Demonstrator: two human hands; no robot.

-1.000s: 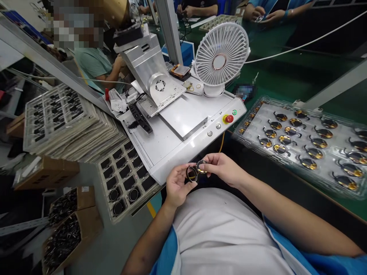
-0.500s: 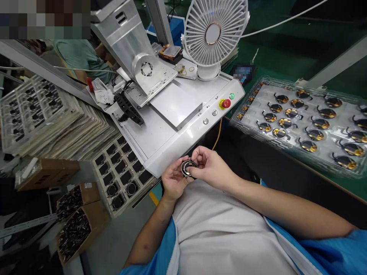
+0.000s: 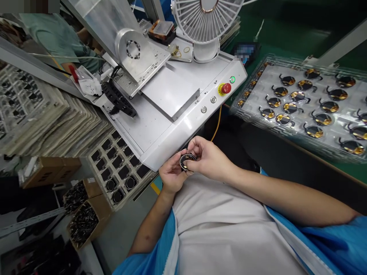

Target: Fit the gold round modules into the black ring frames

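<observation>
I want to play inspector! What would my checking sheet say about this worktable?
Surface: green bench carrying a white machine base.
Job's things: round black part, gold inside, held above the lap.
Clutter: clear tray of gold-and-black discs on the right; pocket tray, stacked trays and cardboard boxes on the left.
Grips: left hand and right hand both pinch the round black part.
Cables: yellow cable under the machine; black cable chain on it.
Surroundings: white fan, red stop button, a co-worker in green, far left.
</observation>
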